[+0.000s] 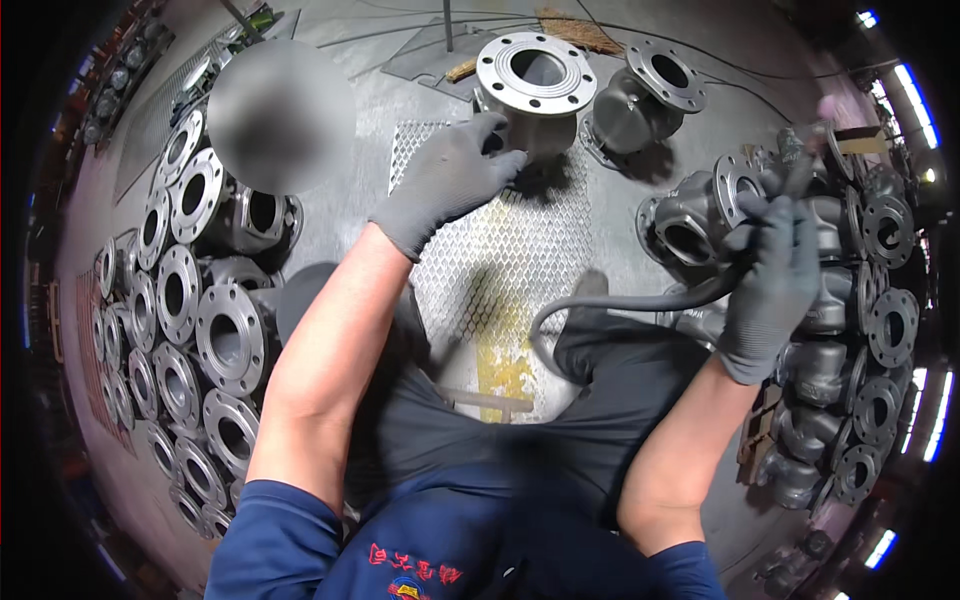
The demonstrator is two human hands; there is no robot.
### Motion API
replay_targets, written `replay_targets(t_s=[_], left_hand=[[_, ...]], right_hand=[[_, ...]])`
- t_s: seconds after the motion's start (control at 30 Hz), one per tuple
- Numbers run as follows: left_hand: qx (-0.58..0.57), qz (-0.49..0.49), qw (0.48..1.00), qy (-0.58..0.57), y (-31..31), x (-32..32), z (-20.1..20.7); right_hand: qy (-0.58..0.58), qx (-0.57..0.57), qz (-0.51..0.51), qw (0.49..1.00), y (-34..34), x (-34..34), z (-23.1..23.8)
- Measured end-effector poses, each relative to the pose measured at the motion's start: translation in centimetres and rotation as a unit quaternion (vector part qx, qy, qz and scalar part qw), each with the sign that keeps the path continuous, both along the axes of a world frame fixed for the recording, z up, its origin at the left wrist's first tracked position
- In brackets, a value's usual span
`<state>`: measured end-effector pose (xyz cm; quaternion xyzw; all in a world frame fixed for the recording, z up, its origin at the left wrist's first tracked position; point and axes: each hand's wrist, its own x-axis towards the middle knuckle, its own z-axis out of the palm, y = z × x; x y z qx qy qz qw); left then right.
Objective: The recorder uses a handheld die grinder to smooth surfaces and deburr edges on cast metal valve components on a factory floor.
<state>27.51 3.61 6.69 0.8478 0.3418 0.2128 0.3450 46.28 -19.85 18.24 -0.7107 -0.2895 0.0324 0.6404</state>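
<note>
A grey metal valve body [537, 75] stands upright ahead of me, its round bolt-holed flange facing up. My left hand [450, 175], in a grey glove, is closed on the near left side of this casting below the flange, thumb against the body. At the right, my gloved right hand [775, 275] is wrapped round a hand tool [795, 175] that points away from me. Motion smears the tool's far end, so its exact kind cannot be made out. A dark hose [640, 300] runs from the tool across to my leg.
Beside the upright casting stands a second flanged body [640, 105], slightly tilted. Stacked flanged castings [230, 340] line my left, with more castings [815, 370] at my right. Patterned metal plate [500, 250] covers the floor between my legs. Cables [740, 75] and a straw broom [580, 30] lie beyond.
</note>
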Motion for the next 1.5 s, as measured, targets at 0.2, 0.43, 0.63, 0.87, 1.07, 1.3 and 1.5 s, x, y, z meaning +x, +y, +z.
replay_targets(t_s=[0.2, 0.43, 0.63, 0.87, 1.07, 1.3, 1.5], left_hand=[[0.129, -0.03, 0.988, 0.084, 4.0, 5.8, -1.8], [0.323, -0.07, 0.923, 0.196, 7.8, 14.0, -7.3], [0.288, -0.087, 0.911, 0.283, 9.0, 14.6, -8.1], [0.333, -0.169, 0.888, 0.269, 1.9, 2.3, -7.3], [0.281, -0.242, 0.886, 0.279, -7.5, -5.7, -5.6], [0.278, -0.214, 0.913, 0.207, -12.2, -12.6, -4.6], [0.017, 0.227, 0.974, 0.014, -11.2, -15.0, -4.5]], right_hand=[[0.131, -0.032, -0.049, 0.99, 0.7, 0.9, -3.8], [0.173, -0.071, -0.036, 0.982, 0.4, 1.5, -2.1], [0.183, -0.037, -0.027, 0.982, 0.0, 2.7, -3.4], [0.15, -0.083, 0.051, 0.984, 0.3, 2.4, -3.5], [0.162, -0.126, 0.126, 0.97, -0.1, 0.8, -4.9], [0.101, -0.226, 0.266, 0.932, 2.2, -3.0, -9.9], [0.013, -0.32, 0.212, 0.923, 3.9, -5.3, -18.2]])
